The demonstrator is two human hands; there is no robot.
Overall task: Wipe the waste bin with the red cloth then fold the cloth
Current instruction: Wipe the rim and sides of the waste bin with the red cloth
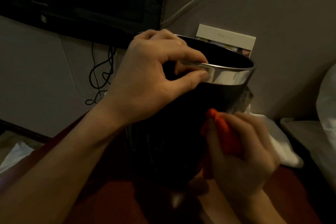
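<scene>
Nearest the camera, the person's bare left forearm (60, 160) runs up from the lower left corner toward the middle of the view. Behind it, at the far left, a pale crumpled bag (15, 154) lies low in the dimness, and above hangs a dark screen (81, 0) with black cables (101, 76) dangling beneath it against the grey wall. The left hand (145, 78) grips the top of the waste bin (172, 132): its fingers (190, 56) curl over the rim into the opening while the thumb presses on the shiny metal band (231, 76) outside, so the rim is pinched between them. The bin itself is black and stands roughly upright on a reddish-brown surface (109, 202) at the centre of the view. Behind its far rim a pale card or box (225, 36) leans at the wall. To the right, the right hand (241, 154), blurred, is closed around the bunched red cloth (223, 132), which is pressed against the bin's lower right side; a tip of cloth pokes out above the knuckles. White material (283, 149) lies just beyond that hand, and more pale fabric (327, 96) shows at the right edge.
</scene>
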